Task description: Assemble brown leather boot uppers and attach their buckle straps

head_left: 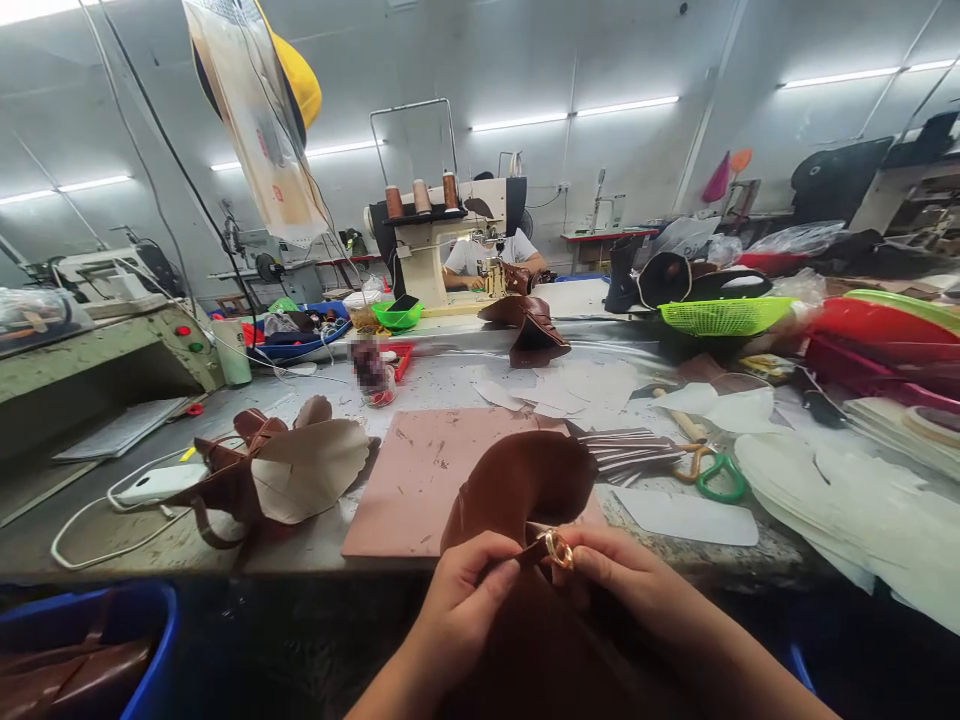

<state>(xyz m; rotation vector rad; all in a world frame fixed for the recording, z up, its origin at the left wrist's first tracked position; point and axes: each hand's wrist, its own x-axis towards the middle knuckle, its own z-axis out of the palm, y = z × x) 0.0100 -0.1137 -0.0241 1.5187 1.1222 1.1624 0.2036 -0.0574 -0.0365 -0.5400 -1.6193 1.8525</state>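
A brown leather piece [517, 475], curved like a boot upper, stands up from the table's front edge and hangs down in front of me. My left hand [476, 590] pinches a narrow brown strap [531, 552] between thumb and finger. A gold-coloured metal buckle [558, 548] is at the strap's end, where my right hand [611, 565] grips it with thumb and fingertips. Both hands are close together over the leather, and the lower right fingers are partly hidden. Behind the leather lies a pinkish board [420, 480].
More brown leather pieces [232, 480] lie left. Scissors with green handles [724, 478], dark strips [637, 452] and white sheets [810, 500] lie right. A blue bin [169, 640] stands low left. Beyond are a sewing machine [427, 255] and a person [465, 258].
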